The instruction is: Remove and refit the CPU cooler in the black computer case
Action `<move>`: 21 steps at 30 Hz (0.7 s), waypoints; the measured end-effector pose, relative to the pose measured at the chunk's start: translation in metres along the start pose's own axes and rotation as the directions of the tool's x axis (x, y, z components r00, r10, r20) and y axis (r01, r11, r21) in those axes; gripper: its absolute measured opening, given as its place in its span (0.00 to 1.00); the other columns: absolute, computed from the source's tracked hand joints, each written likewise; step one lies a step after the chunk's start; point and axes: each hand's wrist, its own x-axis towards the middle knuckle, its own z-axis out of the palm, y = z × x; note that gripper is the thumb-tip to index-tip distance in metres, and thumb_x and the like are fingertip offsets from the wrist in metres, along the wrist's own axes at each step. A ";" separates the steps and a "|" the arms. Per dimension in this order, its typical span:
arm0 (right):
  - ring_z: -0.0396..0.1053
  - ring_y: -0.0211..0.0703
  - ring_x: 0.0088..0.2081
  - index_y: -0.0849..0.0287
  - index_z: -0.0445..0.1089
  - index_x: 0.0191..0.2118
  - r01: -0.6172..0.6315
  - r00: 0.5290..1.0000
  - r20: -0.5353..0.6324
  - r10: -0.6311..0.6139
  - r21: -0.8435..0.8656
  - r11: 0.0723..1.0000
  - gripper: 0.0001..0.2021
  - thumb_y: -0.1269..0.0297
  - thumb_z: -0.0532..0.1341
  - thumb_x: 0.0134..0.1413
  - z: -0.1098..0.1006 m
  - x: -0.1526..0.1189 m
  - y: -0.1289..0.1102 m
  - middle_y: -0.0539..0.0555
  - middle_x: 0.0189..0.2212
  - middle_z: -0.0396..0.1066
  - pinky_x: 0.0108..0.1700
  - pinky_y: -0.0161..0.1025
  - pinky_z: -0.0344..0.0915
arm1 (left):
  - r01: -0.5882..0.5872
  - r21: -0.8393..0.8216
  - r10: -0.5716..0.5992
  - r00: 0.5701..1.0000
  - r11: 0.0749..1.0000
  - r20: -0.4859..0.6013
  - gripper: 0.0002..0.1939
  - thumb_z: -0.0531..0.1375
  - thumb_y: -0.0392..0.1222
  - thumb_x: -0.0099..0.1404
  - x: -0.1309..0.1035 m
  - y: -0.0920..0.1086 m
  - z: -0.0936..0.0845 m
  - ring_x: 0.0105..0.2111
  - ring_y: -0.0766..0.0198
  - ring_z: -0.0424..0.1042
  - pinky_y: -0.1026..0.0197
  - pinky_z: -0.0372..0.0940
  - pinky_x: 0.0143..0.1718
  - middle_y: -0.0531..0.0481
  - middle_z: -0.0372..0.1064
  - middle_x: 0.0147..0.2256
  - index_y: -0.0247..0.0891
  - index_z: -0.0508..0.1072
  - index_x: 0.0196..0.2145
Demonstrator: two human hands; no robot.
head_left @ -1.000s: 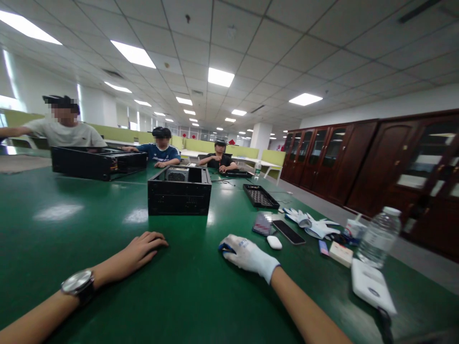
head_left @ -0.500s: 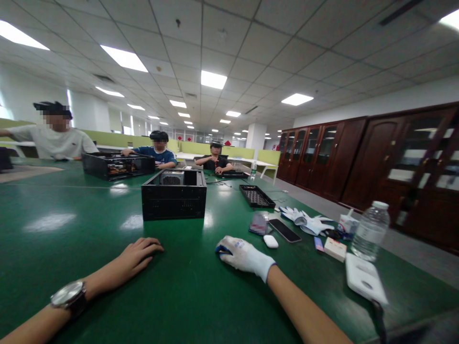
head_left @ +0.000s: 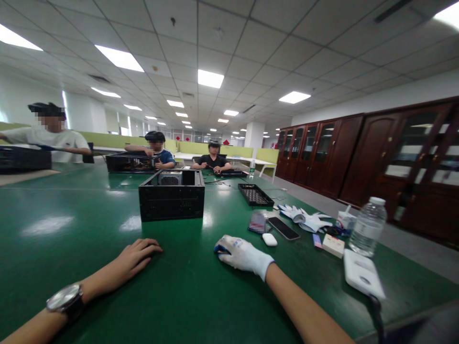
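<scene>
My left hand (head_left: 138,255) is bare and rests flat on the green table (head_left: 179,301), fingers stretched forward and a little apart. A wristwatch (head_left: 64,298) is on that wrist. My right hand (head_left: 236,253) wears a white work glove with blue on the finger side. It rests on the table with loosely bent fingers and a gap by the thumb; nothing shows in it. Beyond both hands, apart from them, stands a black computer case (head_left: 172,200) with an open top and a power supply (head_left: 169,178) inside. To the right of my gloved hand lies a white earbud case (head_left: 269,240).
A phone (head_left: 284,228), white gloves (head_left: 304,219), a small box (head_left: 333,245), a water bottle (head_left: 368,227) and a white device with a cable (head_left: 363,272) lie at right. A black panel (head_left: 255,195) is farther back. Three people sit across the table.
My hands keep their places on the table. Across from me, the case at the left-back has shifted right, and another case shows more at the far left. The view has turned slightly.
</scene>
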 end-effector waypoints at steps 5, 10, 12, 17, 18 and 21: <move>0.74 0.54 0.54 0.51 0.73 0.58 -0.004 1.000 -0.009 0.004 0.003 1.000 0.19 0.56 0.61 0.64 0.001 0.001 0.001 0.56 0.55 0.74 0.56 0.44 0.68 | -0.017 0.013 0.017 1.000 1.000 -0.017 0.20 0.49 0.42 0.78 0.000 -0.001 0.002 0.58 0.51 0.69 0.49 0.67 0.59 0.46 0.69 0.60 0.52 0.73 0.61; 0.74 0.55 0.54 0.51 0.73 0.59 -0.003 1.000 -0.006 0.003 -0.007 1.000 0.20 0.56 0.61 0.64 0.001 0.000 0.001 0.56 0.55 0.74 0.56 0.45 0.68 | -0.011 0.015 0.011 1.000 1.000 -0.017 0.20 0.49 0.43 0.78 -0.001 -0.004 0.002 0.58 0.50 0.69 0.48 0.67 0.59 0.47 0.69 0.60 0.52 0.73 0.61; 0.74 0.56 0.54 0.51 0.73 0.59 -0.003 1.000 0.001 0.003 -0.007 1.000 0.20 0.56 0.61 0.64 0.000 -0.001 0.000 0.57 0.56 0.74 0.56 0.46 0.68 | -0.005 0.010 0.005 1.000 1.000 -0.015 0.20 0.49 0.43 0.78 -0.001 -0.005 0.003 0.59 0.50 0.69 0.48 0.67 0.60 0.47 0.69 0.61 0.53 0.73 0.60; 0.74 0.55 0.53 0.50 0.73 0.60 -0.011 1.000 -0.004 0.011 -0.040 0.999 0.20 0.55 0.61 0.64 -0.002 -0.003 -0.002 0.57 0.56 0.74 0.54 0.46 0.69 | -0.029 0.034 0.029 0.999 0.999 -0.020 0.19 0.50 0.43 0.78 0.000 -0.007 0.004 0.58 0.50 0.69 0.48 0.68 0.59 0.46 0.70 0.60 0.52 0.74 0.60; 0.74 0.55 0.53 0.50 0.73 0.60 -0.011 1.000 -0.005 0.011 -0.047 0.999 0.20 0.55 0.61 0.64 -0.002 -0.003 -0.002 0.57 0.56 0.74 0.54 0.46 0.69 | -0.030 0.039 0.031 0.999 0.999 -0.021 0.19 0.50 0.43 0.78 0.000 -0.007 0.004 0.58 0.50 0.70 0.48 0.68 0.59 0.46 0.70 0.60 0.51 0.74 0.60; 0.75 0.55 0.52 0.49 0.73 0.59 -0.008 1.000 -0.008 0.007 -0.053 0.999 0.20 0.54 0.61 0.64 -0.001 -0.003 -0.002 0.56 0.56 0.74 0.52 0.46 0.69 | -0.030 0.035 0.030 1.000 0.999 0.004 0.20 0.51 0.45 0.78 0.000 -0.009 0.001 0.58 0.50 0.70 0.48 0.68 0.60 0.46 0.69 0.61 0.53 0.73 0.61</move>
